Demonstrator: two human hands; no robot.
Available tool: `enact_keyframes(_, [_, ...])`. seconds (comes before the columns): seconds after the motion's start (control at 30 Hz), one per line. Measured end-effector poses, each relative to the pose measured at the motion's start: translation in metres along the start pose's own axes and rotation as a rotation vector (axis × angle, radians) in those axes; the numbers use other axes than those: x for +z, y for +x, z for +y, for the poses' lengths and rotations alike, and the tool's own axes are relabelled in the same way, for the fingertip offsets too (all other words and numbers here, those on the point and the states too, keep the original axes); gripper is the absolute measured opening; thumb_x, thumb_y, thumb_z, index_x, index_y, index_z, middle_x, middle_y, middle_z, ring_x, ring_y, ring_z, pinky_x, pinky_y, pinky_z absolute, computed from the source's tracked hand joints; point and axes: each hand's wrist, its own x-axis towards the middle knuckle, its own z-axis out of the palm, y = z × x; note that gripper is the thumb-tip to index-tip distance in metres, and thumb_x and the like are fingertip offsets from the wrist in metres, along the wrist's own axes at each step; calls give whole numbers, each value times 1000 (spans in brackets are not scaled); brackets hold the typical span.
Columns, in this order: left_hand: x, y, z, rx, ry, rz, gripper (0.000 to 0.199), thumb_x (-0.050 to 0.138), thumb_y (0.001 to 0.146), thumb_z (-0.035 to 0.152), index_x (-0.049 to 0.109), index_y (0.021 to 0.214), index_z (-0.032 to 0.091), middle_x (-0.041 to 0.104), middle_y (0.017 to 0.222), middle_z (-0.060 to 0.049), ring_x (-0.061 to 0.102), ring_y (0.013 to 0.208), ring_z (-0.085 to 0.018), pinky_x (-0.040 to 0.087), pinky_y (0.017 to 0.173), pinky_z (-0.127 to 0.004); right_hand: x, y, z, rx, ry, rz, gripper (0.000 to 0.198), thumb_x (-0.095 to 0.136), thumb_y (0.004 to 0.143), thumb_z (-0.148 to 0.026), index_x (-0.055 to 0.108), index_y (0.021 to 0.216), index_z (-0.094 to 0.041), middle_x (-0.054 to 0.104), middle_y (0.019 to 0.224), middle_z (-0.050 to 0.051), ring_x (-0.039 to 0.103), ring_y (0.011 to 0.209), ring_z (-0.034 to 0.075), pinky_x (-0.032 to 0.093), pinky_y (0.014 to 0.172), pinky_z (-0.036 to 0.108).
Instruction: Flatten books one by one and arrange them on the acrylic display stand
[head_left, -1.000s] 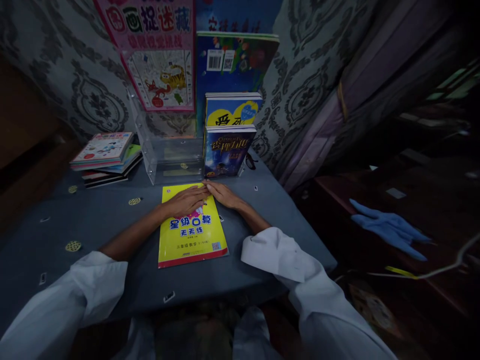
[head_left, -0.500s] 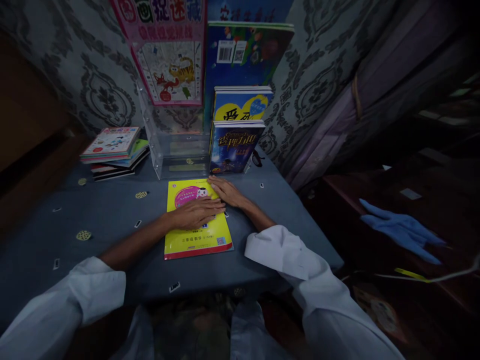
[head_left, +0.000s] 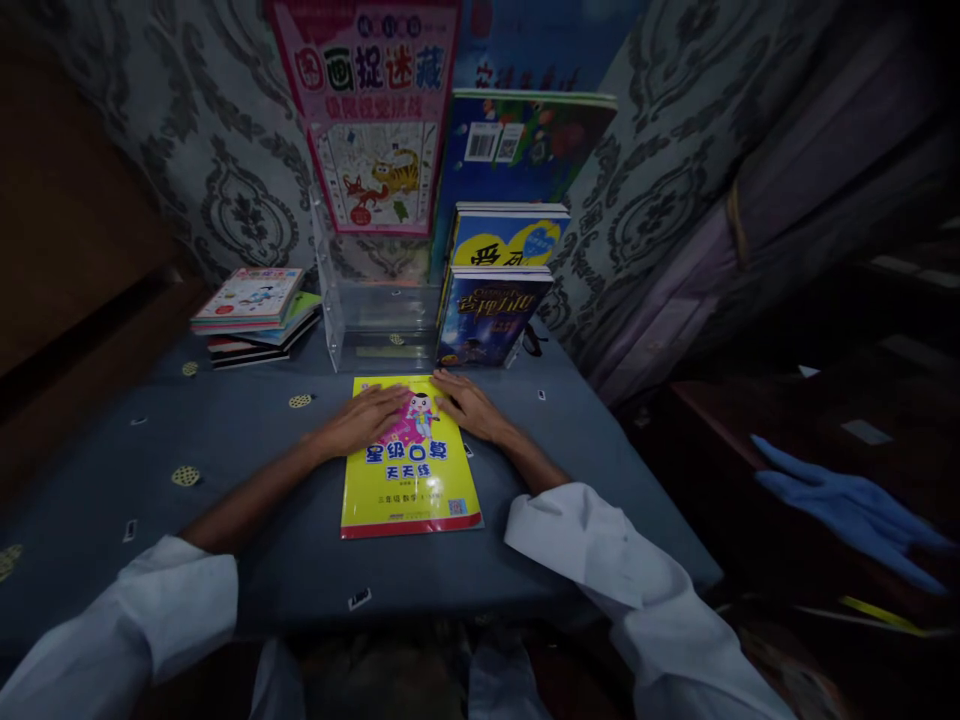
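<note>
A yellow workbook (head_left: 409, 505) with a pink patch, a cartoon child and a red bottom strip lies flat on the cloth-covered table (head_left: 285, 560). My left hand (head_left: 364, 420) rests on the upper left of its cover, fingers stretched out toward the pink patch. At the upper right edge lies my right hand (head_left: 469, 405), its fingers extended over the cover's border and its wrist on the table. Neither hand is wrapped round anything. Both hands hide parts of the workbook's upper half.
Beyond the workbook stands a clear acrylic book rack (head_left: 382, 315) holding a pink book (head_left: 375, 110), a dark blue book (head_left: 487, 310) and several others. A stack of thin books (head_left: 259, 310) sits at the back left. Off the table's right side lies a blue glove (head_left: 851, 505).
My left hand has slid left and up across the cover, uncovering the printed title. My right hand stays at the upper right edge. The whole view has shifted slightly.
</note>
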Motion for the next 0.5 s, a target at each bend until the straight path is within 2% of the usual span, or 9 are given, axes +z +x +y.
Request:
enact_keyframes(0.07, [-3,-9,-21,-109,8,52,60,20,105,49,47,147,16,44,155,-11,37,146,-23,28,121,-46,0,-1,-1,1,-10,-4,49,45,100,-37,52,144,-19,47,153,13,40,145,27,32,119,53])
enact_keyframes(0.17, [-5,-19,-41,-176,14,100,63,20,104,51,48,146,14,45,154,-12,38,146,-24,30,121,-46,-1,-2,-4,15,-57,-10,50,44,100,-37,51,145,-18,45,154,14,37,147,28,29,120,55])
enact_keyframes(0.3, [-4,-24,-45,-181,-23,138,64,23,103,54,50,144,12,47,152,-13,39,145,-24,31,120,-45,1,0,-15,24,-130,-15,48,39,101,-31,53,143,-14,46,153,17,35,148,30,26,121,58])
enact_keyframes(0.37, [-3,-25,-45,-185,-59,168,62,24,103,53,50,144,14,50,151,-12,43,143,-24,34,119,-44,3,5,-25,-2,-139,-36,47,38,101,-30,54,142,-14,48,152,17,38,146,30,28,120,57])
enact_keyframes(0.5, [-2,-26,-49,-200,-159,247,57,25,103,44,41,150,16,54,148,-11,51,137,-23,40,116,-43,13,23,-58,-170,-130,-142,45,42,101,-32,55,141,-16,51,150,15,44,142,28,36,119,47])
